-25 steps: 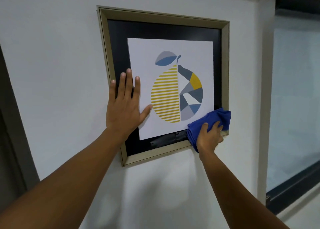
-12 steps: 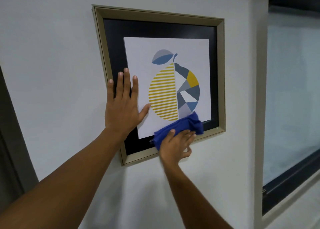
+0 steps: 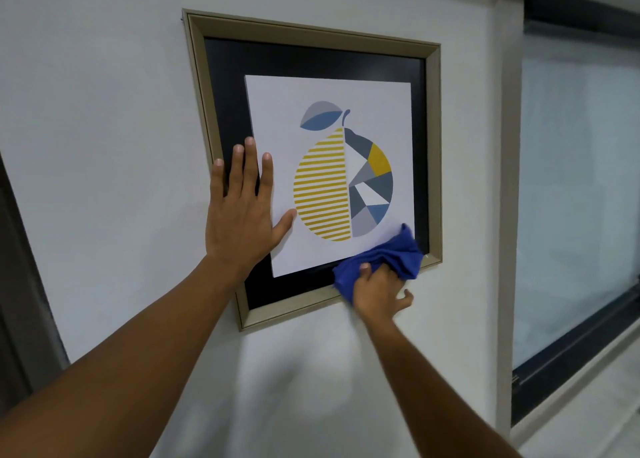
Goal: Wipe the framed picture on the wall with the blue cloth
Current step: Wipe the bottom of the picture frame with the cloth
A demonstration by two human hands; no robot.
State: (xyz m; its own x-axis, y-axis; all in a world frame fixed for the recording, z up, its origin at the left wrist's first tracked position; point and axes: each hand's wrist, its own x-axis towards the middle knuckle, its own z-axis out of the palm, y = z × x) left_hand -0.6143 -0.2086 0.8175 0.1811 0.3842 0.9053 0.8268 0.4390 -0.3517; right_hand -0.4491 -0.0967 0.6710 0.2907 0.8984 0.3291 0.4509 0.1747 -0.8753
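The framed picture (image 3: pixel 311 31) hangs on the white wall, with a beige frame, a black mat and a print of a striped yellow and grey fruit. My left hand (image 3: pixel 242 211) lies flat with fingers spread on the picture's lower left, over the mat and the print's edge. My right hand (image 3: pixel 377 291) presses the bunched blue cloth (image 3: pixel 384 258) against the glass at the lower right corner, near the bottom frame edge. Part of the bottom frame is hidden behind the cloth and hand.
A white wall (image 3: pixel 104 145) surrounds the picture. To the right stand a pale pillar (image 3: pixel 504 215) and a dark-framed window (image 3: pixel 581 215). A dark door frame (image 3: pixel 20 284) runs along the left edge.
My right hand swept the cloth left along the bottom of the picture, then back right toward the lower right corner. My left hand has stayed flat on the picture.
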